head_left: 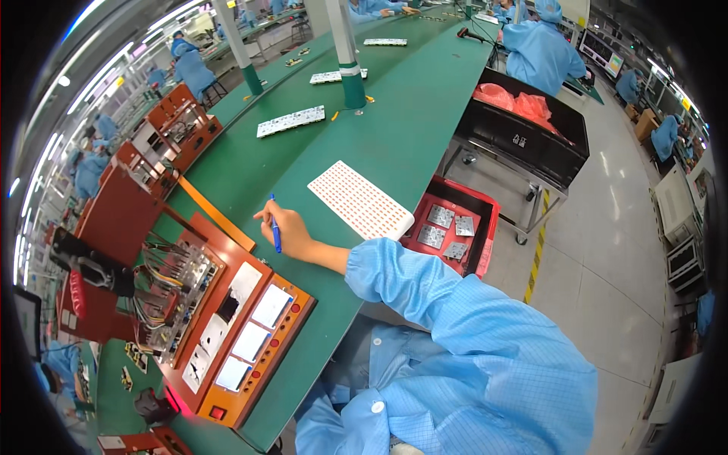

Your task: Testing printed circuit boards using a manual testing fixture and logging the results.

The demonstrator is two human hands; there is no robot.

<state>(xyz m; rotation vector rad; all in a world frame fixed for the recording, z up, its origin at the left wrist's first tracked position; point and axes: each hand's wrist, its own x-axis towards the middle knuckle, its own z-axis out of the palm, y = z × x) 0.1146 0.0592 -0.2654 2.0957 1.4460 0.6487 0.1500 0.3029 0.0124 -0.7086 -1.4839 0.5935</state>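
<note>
My right hand [290, 233] reaches in across the green bench in a light blue sleeve. Its fingers are closed round a blue pen [274, 226], which stands nearly upright in the grip. To the right of the hand lies a white sheet [362, 200] covered in rows of small orange marks, apart from the fingers. A brown-orange test fixture [250, 343] with three small white displays, red buttons and bundled wires stands to the left and nearer me. My left hand is not in view.
Several white circuit boards [291, 121] lie farther along the green bench [402, 98], near a metal post [350, 72]. Beside the bench's right edge are a red bin [485, 250] holding boards and a black crate [531, 140] on a cart. Other people in blue work around.
</note>
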